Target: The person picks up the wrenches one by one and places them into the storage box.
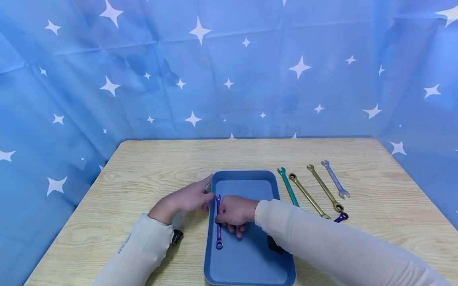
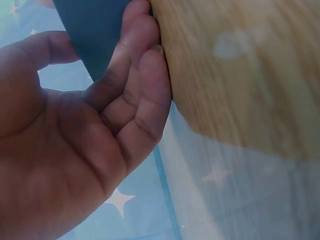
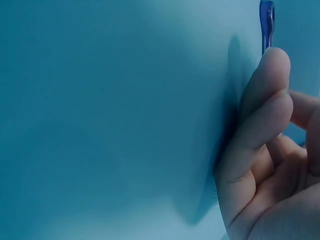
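Note:
A purple combination wrench (image 1: 219, 235) lies lengthwise along the left inside of the blue tray (image 1: 247, 186), ring end toward me. My right hand (image 1: 235, 212) pinches it around the middle, the other fingers hanging over the tray floor. In the right wrist view one end of the purple wrench (image 3: 267, 22) sticks out past the fingertips. My left hand (image 1: 191, 197) holds the tray's left side near its far corner. The left wrist view shows its thumb at the tray wall's edge and its curled fingers (image 2: 150, 95) against the outside, close to the tabletop.
Right of the tray lie a green wrench (image 1: 288, 186), two gold wrenches (image 1: 309, 197) and a pale blue wrench (image 1: 335, 179). Another purple wrench (image 1: 342, 217) is partly hidden by my right sleeve (image 1: 322, 226). A blue star-patterned curtain (image 1: 229, 59) hangs behind the wooden table (image 1: 171, 155).

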The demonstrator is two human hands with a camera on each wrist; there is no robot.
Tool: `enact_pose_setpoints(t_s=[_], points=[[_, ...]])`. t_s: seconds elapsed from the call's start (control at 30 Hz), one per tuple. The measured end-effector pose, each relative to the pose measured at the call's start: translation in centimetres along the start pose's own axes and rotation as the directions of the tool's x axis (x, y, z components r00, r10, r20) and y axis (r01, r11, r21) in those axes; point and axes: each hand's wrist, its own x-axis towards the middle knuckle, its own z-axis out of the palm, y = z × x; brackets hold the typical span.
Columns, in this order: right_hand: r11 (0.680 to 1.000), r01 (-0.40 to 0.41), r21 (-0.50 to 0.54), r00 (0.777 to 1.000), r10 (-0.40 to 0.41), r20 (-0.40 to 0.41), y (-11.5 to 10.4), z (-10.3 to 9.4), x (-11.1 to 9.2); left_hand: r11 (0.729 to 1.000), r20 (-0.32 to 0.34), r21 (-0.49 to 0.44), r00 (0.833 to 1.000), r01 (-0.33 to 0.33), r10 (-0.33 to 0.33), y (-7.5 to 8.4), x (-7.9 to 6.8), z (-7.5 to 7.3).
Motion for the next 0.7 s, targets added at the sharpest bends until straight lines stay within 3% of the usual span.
enact_pose_setpoints(t_s=[0.37, 0.7], points=[[0.999, 0.030, 0.031, 0.999, -0.030, 0.015, 0.3, -0.2, -0.6, 1.000, 0.018, -0.020, 1.000, -0.025, 0.025, -0.2, 0.0, 0.0], [0.973, 0.186, 0.137, 0.977, -0.168, -0.130, 0.2, -2.0, -3.3, 1.000, 0.007, -0.002, 1.000, -0.030, 0.030, -0.2, 0.1, 0.0]])
